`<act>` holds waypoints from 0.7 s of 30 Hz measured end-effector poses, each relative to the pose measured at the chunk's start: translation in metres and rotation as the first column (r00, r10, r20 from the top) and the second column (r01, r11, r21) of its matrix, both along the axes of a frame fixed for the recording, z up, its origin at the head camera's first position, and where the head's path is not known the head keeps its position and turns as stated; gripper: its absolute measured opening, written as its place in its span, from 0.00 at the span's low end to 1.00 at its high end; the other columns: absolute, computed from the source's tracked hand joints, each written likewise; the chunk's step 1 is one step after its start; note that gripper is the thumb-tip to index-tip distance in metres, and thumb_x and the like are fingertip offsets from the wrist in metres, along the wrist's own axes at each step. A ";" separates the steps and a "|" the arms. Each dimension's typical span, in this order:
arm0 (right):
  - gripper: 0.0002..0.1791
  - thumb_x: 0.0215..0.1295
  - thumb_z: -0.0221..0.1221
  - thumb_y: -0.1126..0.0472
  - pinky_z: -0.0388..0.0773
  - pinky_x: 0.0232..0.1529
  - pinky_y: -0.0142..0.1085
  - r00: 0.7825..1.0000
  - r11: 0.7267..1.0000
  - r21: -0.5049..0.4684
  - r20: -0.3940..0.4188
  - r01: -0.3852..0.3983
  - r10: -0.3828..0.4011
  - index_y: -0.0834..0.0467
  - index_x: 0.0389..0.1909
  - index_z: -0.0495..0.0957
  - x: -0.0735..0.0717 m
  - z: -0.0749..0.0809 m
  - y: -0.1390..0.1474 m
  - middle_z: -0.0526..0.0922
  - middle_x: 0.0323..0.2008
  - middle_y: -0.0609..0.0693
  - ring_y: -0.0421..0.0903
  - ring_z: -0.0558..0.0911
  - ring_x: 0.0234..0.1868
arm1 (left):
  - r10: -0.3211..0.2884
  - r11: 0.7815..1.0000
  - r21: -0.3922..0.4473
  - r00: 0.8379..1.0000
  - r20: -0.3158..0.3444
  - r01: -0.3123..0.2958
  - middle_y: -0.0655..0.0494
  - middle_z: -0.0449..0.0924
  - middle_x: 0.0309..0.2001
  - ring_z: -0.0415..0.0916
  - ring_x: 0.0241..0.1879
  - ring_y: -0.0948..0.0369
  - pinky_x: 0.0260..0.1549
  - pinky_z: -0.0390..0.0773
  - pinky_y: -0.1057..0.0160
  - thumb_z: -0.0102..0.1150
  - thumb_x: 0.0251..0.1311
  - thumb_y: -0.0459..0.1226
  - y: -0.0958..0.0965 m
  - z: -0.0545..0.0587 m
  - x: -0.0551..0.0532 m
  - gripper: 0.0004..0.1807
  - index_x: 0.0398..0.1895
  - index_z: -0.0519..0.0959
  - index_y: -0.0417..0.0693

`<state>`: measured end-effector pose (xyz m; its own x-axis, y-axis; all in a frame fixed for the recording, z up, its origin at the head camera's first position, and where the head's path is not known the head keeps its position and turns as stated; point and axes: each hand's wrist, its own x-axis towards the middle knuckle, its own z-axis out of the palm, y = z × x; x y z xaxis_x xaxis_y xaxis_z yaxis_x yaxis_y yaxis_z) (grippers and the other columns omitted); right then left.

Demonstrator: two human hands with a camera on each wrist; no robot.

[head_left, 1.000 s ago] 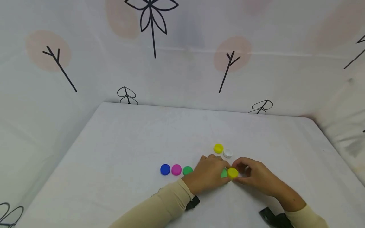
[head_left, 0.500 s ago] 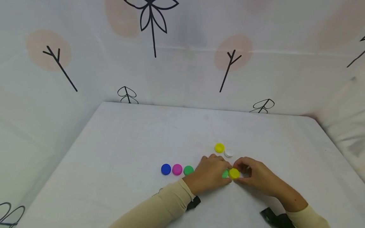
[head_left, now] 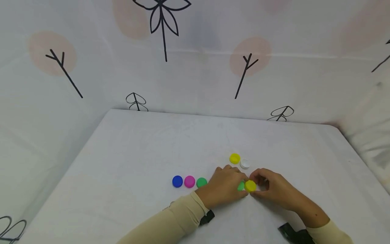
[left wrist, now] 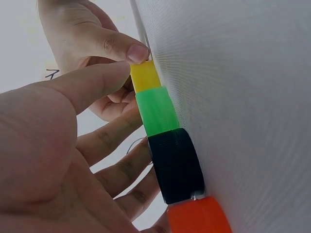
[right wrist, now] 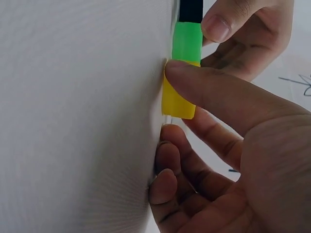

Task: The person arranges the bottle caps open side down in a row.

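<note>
Plastic bottle caps stand in a row on the white table. My right hand (head_left: 275, 189) pinches the yellow cap (head_left: 250, 186) at the row's right end between thumb and index finger. My left hand (head_left: 223, 188) arches over the row, thumb and index finger on either side of the light green cap (left wrist: 158, 111). The yellow and light green caps touch. Further along, the left wrist view shows a black cap (left wrist: 176, 165) and an orange cap (left wrist: 199, 216), both hidden under my left hand in the head view.
At the row's left end lie a blue cap (head_left: 177, 181), a pink cap (head_left: 189, 181) and a darker green cap (head_left: 201, 182). Behind my hands, another yellow cap (head_left: 234, 158) and a white cap (head_left: 244, 164) lie close together. A patterned cloth (head_left: 195, 78) hangs behind the table (head_left: 146, 145).
</note>
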<state>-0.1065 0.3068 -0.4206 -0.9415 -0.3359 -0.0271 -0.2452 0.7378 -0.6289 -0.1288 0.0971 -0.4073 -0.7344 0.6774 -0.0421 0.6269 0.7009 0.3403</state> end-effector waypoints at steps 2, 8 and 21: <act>0.23 0.50 0.76 0.58 0.75 0.35 0.28 1.000 1.000 0.001 -0.013 -0.019 0.019 0.54 0.47 0.79 0.000 0.001 0.001 0.78 0.36 0.42 0.34 0.73 0.37 | 0.003 1.000 0.002 1.000 -0.004 -0.003 0.68 0.82 0.54 0.74 0.50 0.64 0.47 0.73 0.61 0.64 0.63 0.54 0.000 0.000 0.000 0.20 0.57 0.81 0.65; 0.26 0.56 0.73 0.53 0.77 0.38 0.29 0.999 0.999 0.015 0.030 -0.037 0.037 0.52 0.54 0.77 0.001 0.009 0.006 0.78 0.38 0.42 0.33 0.75 0.39 | 0.017 0.999 0.037 1.000 0.001 -0.017 0.68 0.82 0.55 0.77 0.55 0.62 0.51 0.75 0.59 0.62 0.65 0.54 -0.001 0.001 -0.001 0.21 0.58 0.81 0.64; 0.16 0.65 0.65 0.61 0.79 0.38 0.31 0.989 0.990 0.069 -0.082 0.127 -0.121 0.59 0.53 0.80 -0.025 0.019 0.003 0.84 0.40 0.49 0.43 0.80 0.39 | 0.109 0.991 0.075 0.992 0.055 -0.113 0.68 0.85 0.52 0.79 0.51 0.62 0.49 0.78 0.58 0.59 0.67 0.53 0.000 0.010 -0.013 0.21 0.60 0.80 0.60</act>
